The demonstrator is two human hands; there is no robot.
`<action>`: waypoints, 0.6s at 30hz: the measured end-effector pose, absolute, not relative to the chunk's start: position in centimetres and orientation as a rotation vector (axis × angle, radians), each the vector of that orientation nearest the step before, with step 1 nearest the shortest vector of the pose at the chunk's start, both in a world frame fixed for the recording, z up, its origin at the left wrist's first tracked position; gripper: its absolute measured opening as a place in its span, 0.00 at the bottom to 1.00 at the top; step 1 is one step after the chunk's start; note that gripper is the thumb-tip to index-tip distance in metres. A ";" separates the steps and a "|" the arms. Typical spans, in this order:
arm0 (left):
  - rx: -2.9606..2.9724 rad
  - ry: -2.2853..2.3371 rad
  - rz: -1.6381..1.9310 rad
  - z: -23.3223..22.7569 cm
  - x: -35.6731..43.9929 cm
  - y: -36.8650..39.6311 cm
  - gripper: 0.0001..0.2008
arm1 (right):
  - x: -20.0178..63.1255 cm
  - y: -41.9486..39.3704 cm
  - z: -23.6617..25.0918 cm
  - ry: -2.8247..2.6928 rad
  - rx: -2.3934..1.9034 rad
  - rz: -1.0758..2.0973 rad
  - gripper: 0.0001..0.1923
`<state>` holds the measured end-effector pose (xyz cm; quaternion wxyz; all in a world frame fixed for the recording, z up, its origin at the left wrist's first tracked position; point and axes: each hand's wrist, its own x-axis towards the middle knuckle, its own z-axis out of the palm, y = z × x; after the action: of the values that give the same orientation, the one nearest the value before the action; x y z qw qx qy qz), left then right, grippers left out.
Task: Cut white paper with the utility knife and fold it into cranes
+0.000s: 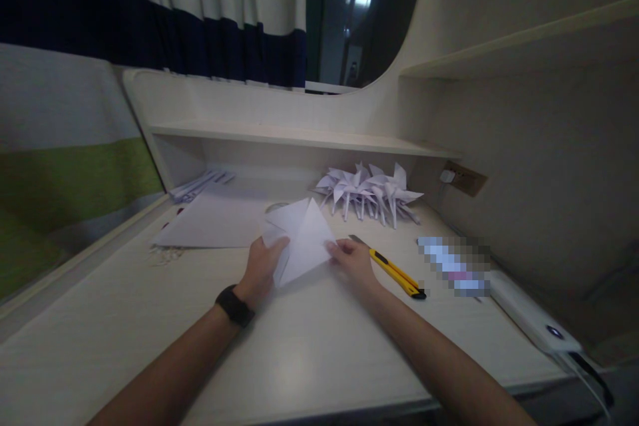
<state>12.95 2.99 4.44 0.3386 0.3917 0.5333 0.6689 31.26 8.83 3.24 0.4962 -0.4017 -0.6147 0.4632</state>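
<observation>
A white sheet of paper point(304, 236), partly folded into triangular flaps, lies on the pale desk point(309, 353). My left hand point(262, 268) holds its left edge, with a black band on the wrist. My right hand point(352, 259) pinches the paper's right corner. A yellow utility knife point(394, 271) lies just right of my right hand.
A pile of folded white paper pinwheels point(372, 193) sits at the back of the desk. Flat white sheets point(214, 219) lie at the left, more paper point(200, 184) behind them. A white power bank point(532, 316) with a cable lies at the right edge. A shelf point(299, 138) runs overhead.
</observation>
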 end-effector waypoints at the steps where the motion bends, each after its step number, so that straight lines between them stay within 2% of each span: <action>1: 1.007 1.406 1.753 4.6 13.0 2.9 0.17 | 31.5 8.9 3.4 -1.517 -0.972 1.046 0.19; 7: 1.085 1.660 1.666 5.8 13.3 2.2 0.18 | 33.2 8.5 5.1 -1.692 -0.824 0.278 0.11; 13: 1.340 1.804 1.582 5.5 13.7 1.9 0.16 | 32.0 6.7 3.5 -2.013 -0.717 0.123 0.10; 18: 1.461 1.774 1.508 5.0 14.4 1.6 0.16 | 31.6 6.6 3.3 -2.181 -0.606 -0.185 0.09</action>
<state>14.36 1.62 5.01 0.1952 0.5214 0.6330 0.5380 31.57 6.55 3.34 0.4214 -0.2420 -0.8709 -0.0737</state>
